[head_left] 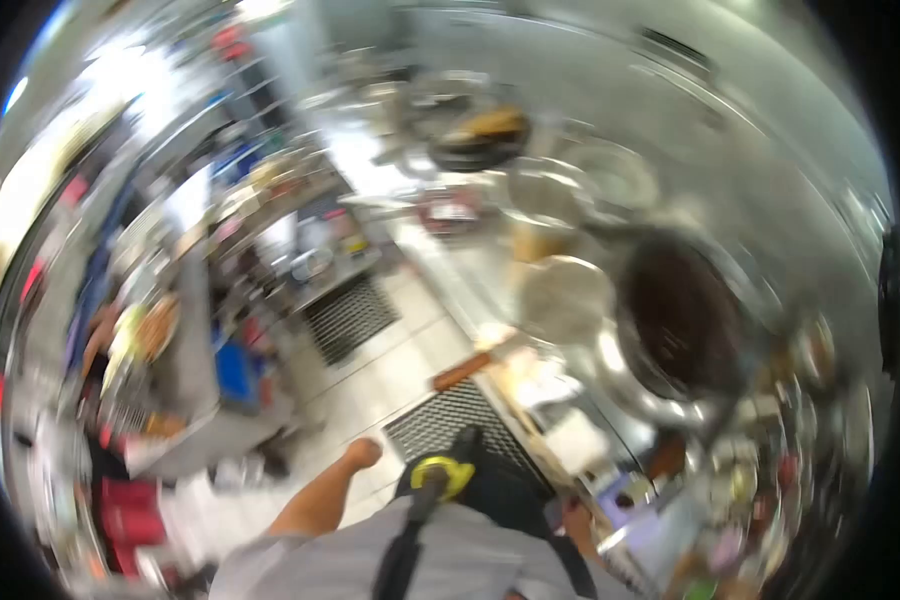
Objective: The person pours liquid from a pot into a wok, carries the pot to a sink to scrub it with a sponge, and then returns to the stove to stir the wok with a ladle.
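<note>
My left hand (364, 453) hangs over the tiled floor beside my body, blurred, its fingers too smeared to read. On the other side, my right hand (576, 518) is low by the counter's edge, close to a purple-white container (627, 497); its fingers are blurred and partly hidden. A wooden handle (462, 372) sticks out over the counter's edge, ahead of my body. Beyond it stand a round pale-topped pot (565, 300) and a large pot with dark contents (682, 312).
A wok (477, 150) sits farther along the metal counter (438, 272). Across the aisle is a cluttered worktable (182, 440) with a blue box (235, 372). Black grated mats (350, 318) lie on the floor. Part of a person (98, 345) shows at the far left.
</note>
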Motion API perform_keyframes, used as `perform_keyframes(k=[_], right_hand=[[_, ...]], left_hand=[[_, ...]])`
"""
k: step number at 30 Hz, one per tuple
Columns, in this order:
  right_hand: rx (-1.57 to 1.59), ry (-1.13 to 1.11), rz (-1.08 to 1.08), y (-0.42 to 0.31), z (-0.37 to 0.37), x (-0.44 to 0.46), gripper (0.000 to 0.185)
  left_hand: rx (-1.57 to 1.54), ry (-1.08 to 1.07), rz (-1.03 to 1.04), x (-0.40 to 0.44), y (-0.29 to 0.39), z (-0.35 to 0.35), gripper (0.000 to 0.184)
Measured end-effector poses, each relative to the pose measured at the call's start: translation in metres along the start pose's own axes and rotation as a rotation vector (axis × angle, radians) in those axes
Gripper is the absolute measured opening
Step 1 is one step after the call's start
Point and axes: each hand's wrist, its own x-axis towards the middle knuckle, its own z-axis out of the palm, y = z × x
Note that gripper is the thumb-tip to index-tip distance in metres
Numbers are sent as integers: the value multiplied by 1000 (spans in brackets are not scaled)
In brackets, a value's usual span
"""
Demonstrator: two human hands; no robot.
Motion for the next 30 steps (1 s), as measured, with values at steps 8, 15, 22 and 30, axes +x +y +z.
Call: perform_keyframes(k=[8, 15, 22, 30], right_hand=[[774, -100, 477, -28, -4, 60, 33], [920, -72, 509, -41, 9, 72, 30], [1257, 145, 570, 1, 25, 41, 28], [1472, 462, 745, 4, 46, 28, 25]], left_hand=[[-429, 211, -351, -36, 22, -9, 29], [-416, 137, -349, -45, 28, 6, 29], [-463, 137, -342, -46, 14, -5, 25], [-636, -35, -70, -43, 45, -77, 27]])
